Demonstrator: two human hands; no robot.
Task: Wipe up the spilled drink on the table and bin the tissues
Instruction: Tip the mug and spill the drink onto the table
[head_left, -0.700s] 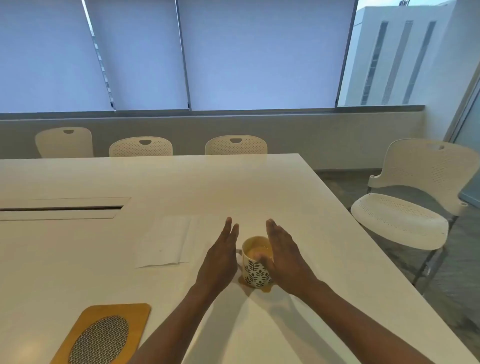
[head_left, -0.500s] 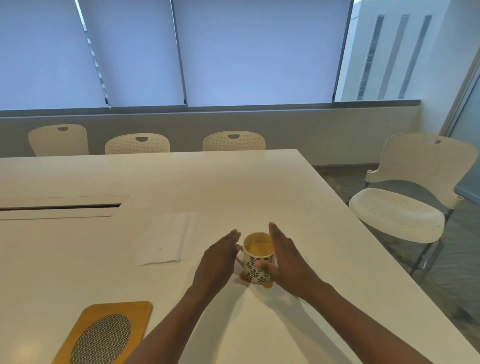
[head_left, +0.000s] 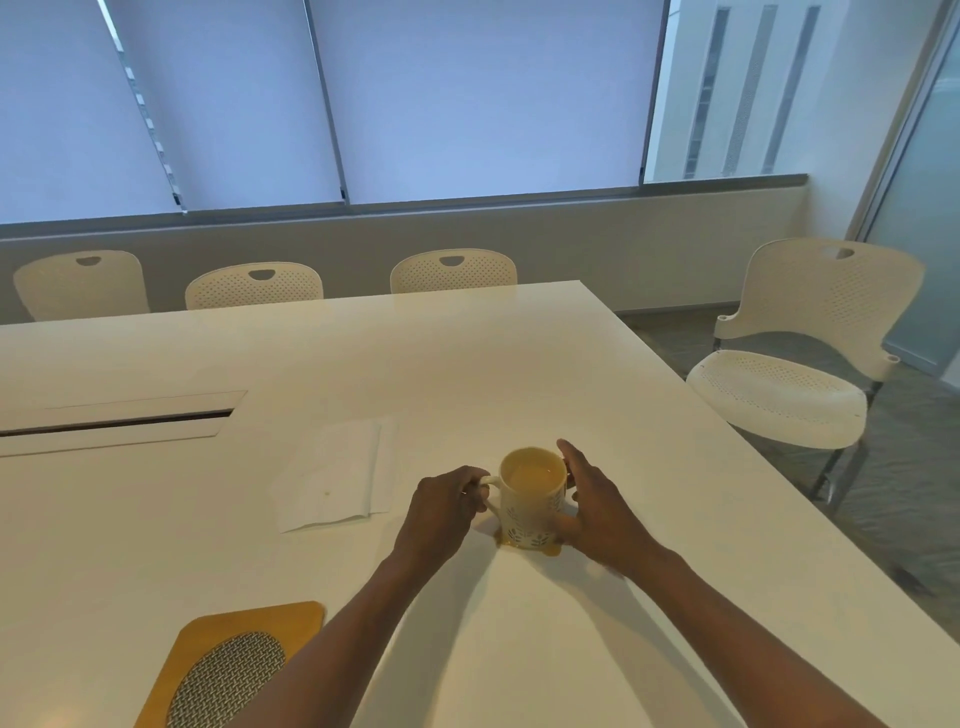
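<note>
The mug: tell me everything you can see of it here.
The mug is a cream, ceramic-looking cup with a dark leaf pattern round its lower wall, upright on the white table, holding pale tan drink. An orange-brown spill pools round its base. The left hand grips its handle; the right hand cups its right side.

Soft window daylight, sharp, edges curved

Bare table (head_left: 467, 364) beyond the mug (head_left: 531, 506), folded tissue (head_left: 337, 475) to its left, wooden mat (head_left: 244, 626) at near left
</note>
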